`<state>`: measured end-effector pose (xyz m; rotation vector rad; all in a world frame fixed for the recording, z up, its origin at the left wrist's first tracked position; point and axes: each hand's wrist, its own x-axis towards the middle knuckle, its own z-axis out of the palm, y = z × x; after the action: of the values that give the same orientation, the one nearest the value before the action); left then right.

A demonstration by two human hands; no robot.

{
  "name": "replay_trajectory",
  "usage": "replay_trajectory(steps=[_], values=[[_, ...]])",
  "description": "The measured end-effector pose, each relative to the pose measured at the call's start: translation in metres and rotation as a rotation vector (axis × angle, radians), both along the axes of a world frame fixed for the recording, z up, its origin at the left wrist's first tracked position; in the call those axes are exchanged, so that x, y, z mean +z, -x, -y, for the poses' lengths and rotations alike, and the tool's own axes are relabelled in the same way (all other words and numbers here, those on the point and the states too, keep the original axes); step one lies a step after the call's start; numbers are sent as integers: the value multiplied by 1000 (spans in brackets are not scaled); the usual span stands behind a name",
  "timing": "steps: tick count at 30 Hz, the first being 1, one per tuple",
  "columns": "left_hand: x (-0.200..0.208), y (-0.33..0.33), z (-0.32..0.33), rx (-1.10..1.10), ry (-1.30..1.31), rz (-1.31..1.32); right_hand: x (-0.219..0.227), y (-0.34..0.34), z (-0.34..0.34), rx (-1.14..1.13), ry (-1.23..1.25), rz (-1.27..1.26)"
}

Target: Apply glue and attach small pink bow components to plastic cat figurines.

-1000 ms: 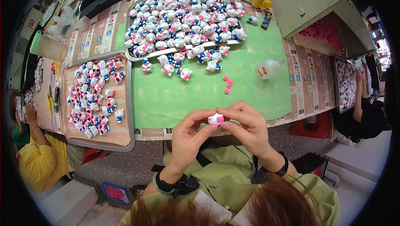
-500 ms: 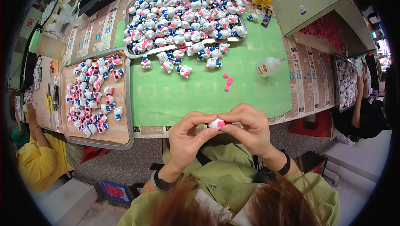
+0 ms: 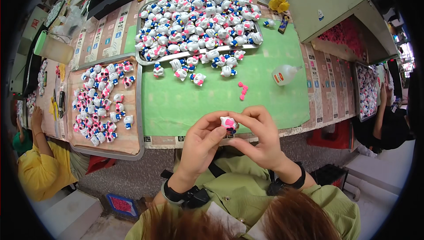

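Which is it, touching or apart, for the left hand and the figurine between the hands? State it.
Touching: the head view shows the figurine held in the left hand, thumb against it, no gap visible.

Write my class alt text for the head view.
A bare left hand holds a small white-and-pink figurine, the bare right hand close by. Beyond, similar figurines crowd a silver metal tray on green sheeting; more lie in a brown-lined tray leftward.
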<state>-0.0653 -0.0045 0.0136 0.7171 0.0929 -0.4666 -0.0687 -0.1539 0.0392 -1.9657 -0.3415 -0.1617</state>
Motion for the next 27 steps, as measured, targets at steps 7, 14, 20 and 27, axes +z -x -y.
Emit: replay_trajectory(steps=[7, 14, 20, 27], values=[[0, -2, 0, -130, 177, -128, -5, 3, -7, -59, 202, 233], [-3, 0, 6, -90, 199, -153, -10, 2, -8, -48, 288, 285], [3, -3, -7, 60, -203, -30, -8, -6, -4, 72, 261, 234], [-3, -42, -123, 595, -1865, 503, -29, 4, 58, -530, 118, 199]])
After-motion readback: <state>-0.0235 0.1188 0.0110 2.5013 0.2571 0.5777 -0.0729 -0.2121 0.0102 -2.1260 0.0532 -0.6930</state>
